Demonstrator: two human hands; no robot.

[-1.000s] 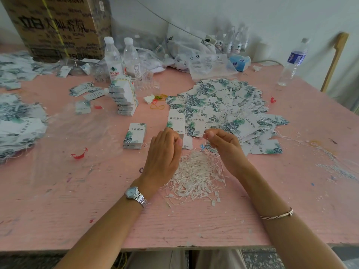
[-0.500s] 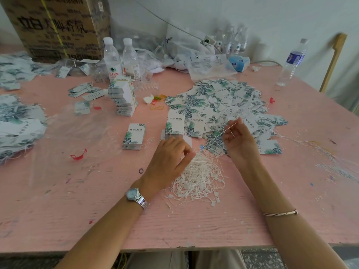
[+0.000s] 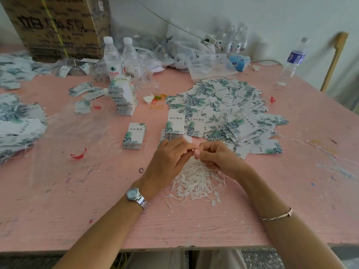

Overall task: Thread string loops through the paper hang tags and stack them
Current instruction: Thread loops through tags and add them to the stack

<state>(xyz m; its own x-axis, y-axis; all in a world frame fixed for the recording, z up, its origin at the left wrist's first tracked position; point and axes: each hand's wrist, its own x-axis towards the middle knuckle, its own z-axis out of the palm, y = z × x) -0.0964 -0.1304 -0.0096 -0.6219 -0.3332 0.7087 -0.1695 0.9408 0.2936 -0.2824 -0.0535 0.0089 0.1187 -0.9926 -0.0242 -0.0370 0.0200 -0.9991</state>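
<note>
The pink tabletop (image 3: 252,220) carries a wide heap of leaf-printed hang tags (image 3: 223,105) toward its far right side, and a tangle of white string loops (image 3: 196,183) nearer the front edge. Half a second ago the right hand (image 3: 217,156) was up by the heap; now it meets the left hand (image 3: 169,162) above the tangle. Both hands have curled fingers and pinch one string end (image 3: 192,150) between the fingertips. A small tag stack (image 3: 134,135) lies just left of them. Bare board runs from the hands to the front edge and front-left corner.

The pink table (image 3: 58,210) is matt, grainy wood. The paper hang tags (image 3: 223,105) look smooth; the wristwatch (image 3: 134,193) is shiny metal
</note>
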